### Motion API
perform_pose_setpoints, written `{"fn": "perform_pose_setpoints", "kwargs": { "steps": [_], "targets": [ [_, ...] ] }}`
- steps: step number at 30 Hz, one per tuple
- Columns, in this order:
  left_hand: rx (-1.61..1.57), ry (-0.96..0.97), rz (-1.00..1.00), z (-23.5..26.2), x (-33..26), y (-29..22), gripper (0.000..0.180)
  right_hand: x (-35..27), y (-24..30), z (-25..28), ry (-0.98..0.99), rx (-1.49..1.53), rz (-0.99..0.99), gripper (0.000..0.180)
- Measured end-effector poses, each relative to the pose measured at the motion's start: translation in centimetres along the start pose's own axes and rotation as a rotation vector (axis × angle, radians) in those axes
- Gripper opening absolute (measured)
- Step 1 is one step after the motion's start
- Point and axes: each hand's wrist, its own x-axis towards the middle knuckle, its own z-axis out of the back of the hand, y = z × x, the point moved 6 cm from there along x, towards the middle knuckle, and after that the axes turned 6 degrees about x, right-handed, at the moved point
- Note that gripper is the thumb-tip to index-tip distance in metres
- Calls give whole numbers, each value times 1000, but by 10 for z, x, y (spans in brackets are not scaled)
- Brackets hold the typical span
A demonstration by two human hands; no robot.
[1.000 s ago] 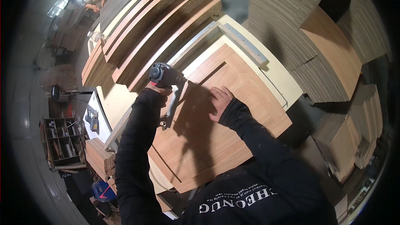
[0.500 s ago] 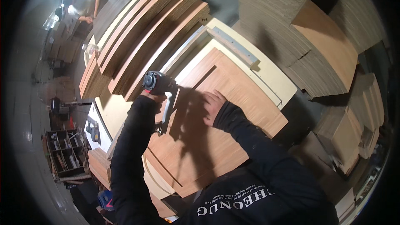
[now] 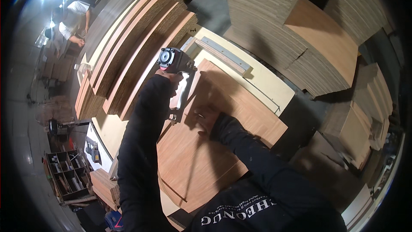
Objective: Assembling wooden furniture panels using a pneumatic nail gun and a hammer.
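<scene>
My left hand [image 3: 170, 78] is closed round the handle of a pneumatic nail gun [image 3: 177, 62] with a dark round head and a pale metal body. The gun stands over the left part of a flat wood-grain panel [image 3: 253, 122], close to a narrow strip along it. In the gun's shadow, my right hand [image 3: 207, 118] rests on the panel just right of the gun, fingers apart and partly bent. No held object shows in it, though the shadow dims the fingertips.
Beyond the panel, wooden stop strips [image 3: 225, 56] line a cream board [image 3: 268, 88]. Curved panel stacks [image 3: 137, 56] rise at left, taller board stacks [image 3: 274, 30] at far right. A second nail gun [image 3: 92, 150] lies left, near a compartment box [image 3: 68, 172]. Another person [image 3: 74, 21] works far left.
The nail gun in my left hand has moved right and up over the panel. My right hand has drawn left, closer to the gun, with its fingers more bent. The whole view has shifted somewhat.
</scene>
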Motion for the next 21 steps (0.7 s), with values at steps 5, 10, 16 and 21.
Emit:
{"fn": "perform_pose_setpoints", "kwargs": {
  "steps": [5,10,16,21],
  "targets": [
    [-11,16,28,-11,8,-6,20,0,1,-1,2,-36,-10,49],
    [-27,25,51,-11,14,-12,20,-1,3,2,22,-18,-24,50],
    [-63,19,78,-16,4,-7,20,0,7,5,8,-74,-3,50],
    [-115,-21,92,-17,-6,-16,20,0,5,4,10,12,26,47]
  ]
}}
